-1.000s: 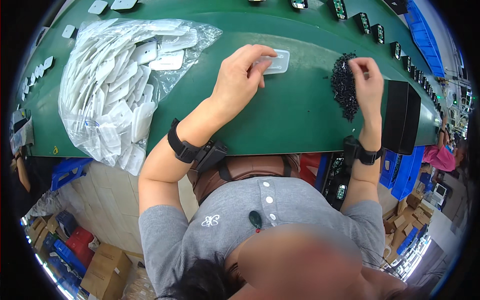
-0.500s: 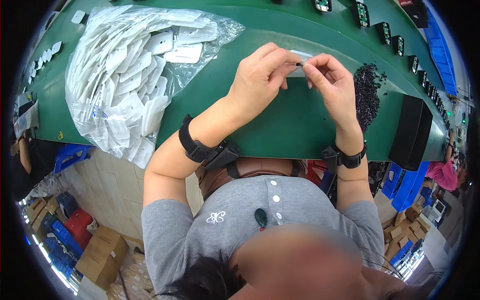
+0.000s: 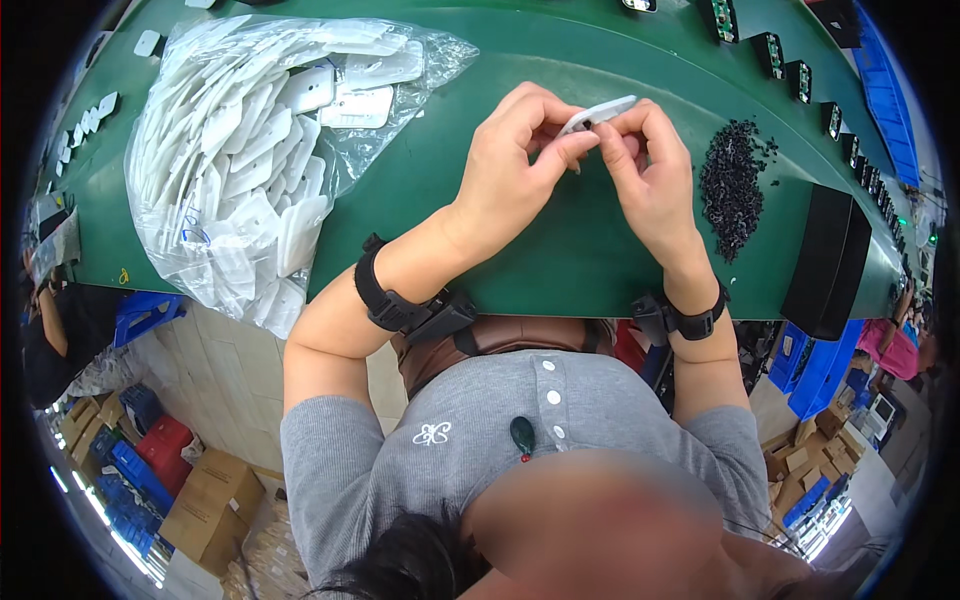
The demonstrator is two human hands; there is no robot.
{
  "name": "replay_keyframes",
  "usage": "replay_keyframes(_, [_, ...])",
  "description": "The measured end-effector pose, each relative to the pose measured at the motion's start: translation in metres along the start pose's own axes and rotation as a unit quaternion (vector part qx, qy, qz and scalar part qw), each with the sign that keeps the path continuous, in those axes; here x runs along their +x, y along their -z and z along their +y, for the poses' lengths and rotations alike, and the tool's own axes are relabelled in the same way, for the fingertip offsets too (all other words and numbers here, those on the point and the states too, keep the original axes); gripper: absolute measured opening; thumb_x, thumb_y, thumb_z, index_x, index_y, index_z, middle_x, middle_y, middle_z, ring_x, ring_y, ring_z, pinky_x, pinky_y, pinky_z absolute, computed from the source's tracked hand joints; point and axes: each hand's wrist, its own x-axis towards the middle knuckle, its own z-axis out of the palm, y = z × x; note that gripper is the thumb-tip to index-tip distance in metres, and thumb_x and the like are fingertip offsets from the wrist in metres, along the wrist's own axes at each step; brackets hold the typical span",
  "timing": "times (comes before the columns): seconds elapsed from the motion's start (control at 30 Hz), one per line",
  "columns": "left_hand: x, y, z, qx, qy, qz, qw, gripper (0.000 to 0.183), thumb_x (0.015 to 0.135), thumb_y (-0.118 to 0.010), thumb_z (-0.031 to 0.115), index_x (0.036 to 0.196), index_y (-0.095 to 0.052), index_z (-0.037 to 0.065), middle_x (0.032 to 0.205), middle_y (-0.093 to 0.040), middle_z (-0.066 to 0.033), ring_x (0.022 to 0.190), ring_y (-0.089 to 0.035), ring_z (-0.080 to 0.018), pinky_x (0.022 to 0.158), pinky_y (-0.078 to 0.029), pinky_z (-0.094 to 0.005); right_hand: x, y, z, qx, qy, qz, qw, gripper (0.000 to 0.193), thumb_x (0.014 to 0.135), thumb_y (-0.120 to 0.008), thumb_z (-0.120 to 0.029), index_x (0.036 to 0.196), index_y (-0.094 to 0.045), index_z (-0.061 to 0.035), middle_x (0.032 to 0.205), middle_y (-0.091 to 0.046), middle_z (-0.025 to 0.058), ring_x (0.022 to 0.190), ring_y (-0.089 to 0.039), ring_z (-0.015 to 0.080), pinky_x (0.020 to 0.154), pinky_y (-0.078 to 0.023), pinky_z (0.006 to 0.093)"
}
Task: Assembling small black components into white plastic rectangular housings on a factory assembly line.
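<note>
Above the green table, my left hand (image 3: 515,145) grips a white plastic cover plate (image 3: 608,108) by its left end, fingers and thumb closed on it. The plate is tilted, seen nearly edge-on. From the other side my right hand (image 3: 650,165) pinches in at the plate's near face, its thumb and fingers bent together around the plate's right part. A tiny black part (image 3: 589,125) shows between the two thumbs, against the plate. Its exact shape is too small to make out. A loose pile of small black parts (image 3: 733,190) lies to the right of my right hand.
On the left, a clear plastic bag (image 3: 345,165) spills over with many white plates. A black box (image 3: 826,262) stands at the table's right edge. Black housings with green circuit boards (image 3: 769,55) line the far right side. Several white pieces (image 3: 88,120) lie far left.
The white plate, earlier mostly hidden behind my fingers, has come up tilted between my hands. The tiny black part, earlier held between both hands' fingertips, now sits against the plate.
</note>
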Motion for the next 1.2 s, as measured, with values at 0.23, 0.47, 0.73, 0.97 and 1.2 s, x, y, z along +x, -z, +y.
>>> replay_keyframes(0.23, [0.0, 0.005, -0.001, 0.09, -0.042, 0.003, 0.995, 0.006, 0.093, -0.062, 0.003, 0.092, -0.059, -0.002, 0.093, -0.055, -0.005, 0.072, -0.061, -0.0093, 0.056, -0.044, -0.021, 0.0, -0.018, 0.001, -0.096, 0.134, 0.087, 0.983, 0.018, 0.088, -0.069, -0.015, 0.081, -0.054, -0.006, 0.069, -0.051, 0.0039, 0.055, -0.048, 0.0187, 0.051, -0.04, 0.0324])
replay_keyframes(0.47, [-0.002, 0.005, 0.011, -0.001, 0.061, 0.003, 0.998, 0.009, 0.091, -0.063, 0.006, 0.088, -0.058, -0.001, 0.082, -0.058, -0.0036, 0.066, -0.06, -0.0094, 0.056, -0.046, -0.0229, 0.0, -0.003, 0.0, -0.131, 0.212, 0.187, 0.95, 0.024, 0.082, -0.075, -0.021, 0.094, -0.062, -0.0066, 0.091, -0.056, 0.0085, 0.082, -0.054, 0.0258, 0.069, -0.043, 0.0358])
replay_keyframes(0.73, [-0.001, 0.007, 0.012, 0.039, 0.077, -0.019, 0.996, 0.009, 0.091, -0.064, 0.007, 0.089, -0.058, 0.0, 0.082, -0.06, -0.0037, 0.065, -0.06, -0.0084, 0.056, -0.045, -0.0221, 0.002, 0.008, -0.002, 0.02, 0.035, -0.008, 0.999, 0.027, 0.081, -0.076, -0.015, 0.099, -0.058, -0.0049, 0.093, -0.057, 0.0042, 0.087, -0.052, 0.0159, 0.072, -0.042, 0.029])
replay_keyframes(0.97, [0.011, 0.014, 0.01, -0.073, 0.1, -0.027, 0.992, 0.012, 0.095, -0.059, 0.008, 0.099, -0.057, -0.003, 0.081, -0.062, -0.0073, 0.064, -0.061, -0.0093, 0.056, -0.047, -0.0221, 0.005, 0.001, 0.014, 0.21, -0.076, -0.051, 0.973, 0.028, 0.086, -0.074, -0.018, 0.098, -0.053, -0.0041, 0.086, -0.055, -0.0005, 0.073, -0.048, 0.0058, 0.063, -0.04, 0.022])
replay_keyframes(1.2, [0.028, 0.035, 0.002, 0.202, 0.107, 0.045, 0.972, 0.009, 0.094, -0.059, 0.009, 0.094, -0.06, 0.0, 0.078, -0.064, -0.0078, 0.071, -0.063, -0.0162, 0.06, -0.048, -0.0268, 0.027, -0.018, 0.024, 0.117, -0.011, -0.012, 0.993, 0.036, 0.084, -0.076, -0.026, 0.101, -0.054, -0.0033, 0.088, -0.056, 0.0018, 0.071, -0.047, 0.0094, 0.063, -0.042, 0.0247])
